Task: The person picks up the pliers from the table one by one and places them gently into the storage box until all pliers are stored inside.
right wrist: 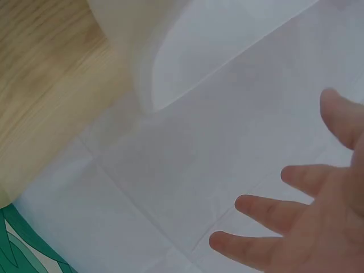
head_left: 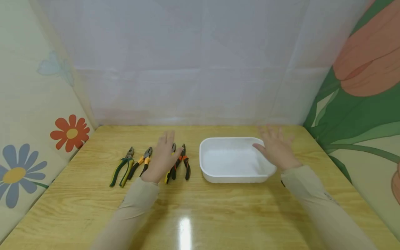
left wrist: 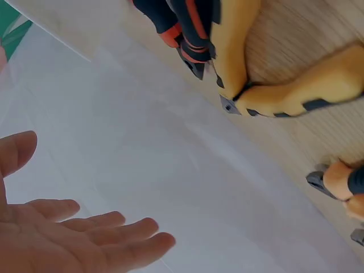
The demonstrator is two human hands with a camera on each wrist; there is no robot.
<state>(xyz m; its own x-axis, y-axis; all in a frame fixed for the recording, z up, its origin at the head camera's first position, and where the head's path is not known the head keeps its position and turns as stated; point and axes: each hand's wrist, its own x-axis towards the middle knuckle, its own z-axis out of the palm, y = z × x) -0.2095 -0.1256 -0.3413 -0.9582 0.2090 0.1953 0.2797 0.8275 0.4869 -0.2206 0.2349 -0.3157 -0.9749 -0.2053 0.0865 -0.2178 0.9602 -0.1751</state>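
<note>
My left hand (head_left: pixel 162 157) hovers over the row of pliers with its fingers extended and nothing held. It partly covers the yellow-handled pliers (head_left: pixel 168 176) in the head view; their yellow grips (left wrist: pixel 232 51) show fully in the left wrist view. Just right of that hand lie black-and-red pliers (head_left: pixel 187 166). To its left are orange-and-black pliers (head_left: pixel 145 160) and, at the row's end, green-handled pliers (head_left: pixel 126 166). My right hand (head_left: pixel 277 148), fingers spread, is above the right end of a white plastic tub (head_left: pixel 236 179). Whether it touches the rim cannot be told.
The wooden table (head_left: pixel 218 215) carries the tools and tub. A white cloth (head_left: pixel 200 69) hangs behind its far edge, and flower-printed sheets (head_left: pixel 25 104) stand along both sides.
</note>
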